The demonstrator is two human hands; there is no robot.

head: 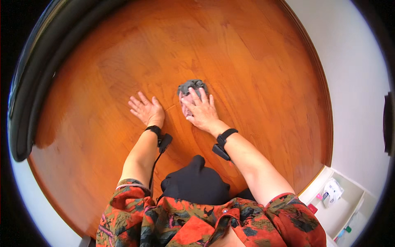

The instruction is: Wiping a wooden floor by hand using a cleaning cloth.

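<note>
On the glossy wood floor point(262, 92), my right hand point(202, 112) lies flat on a crumpled cloth point(193, 85), fingers spread. The cloth is dark grey at its far end and pinkish beside my thumb and forefinger; the rest is hidden under the hand. To the left of the cloth, and apart from it, my left hand point(148, 111) is empty with its fingers spread. Whether that hand touches the floor is hard to tell. Each wrist carries a black strap with a small black device.
A dark padded furniture edge point(46, 61) curves along the left. White wall point(348, 77) and a brown baseboard point(322, 80) bound the right side. At the lower right stands a white open shelf unit point(342, 210) holding a white packet point(333, 191) and small items. My black-clad knee point(197, 182) is close below.
</note>
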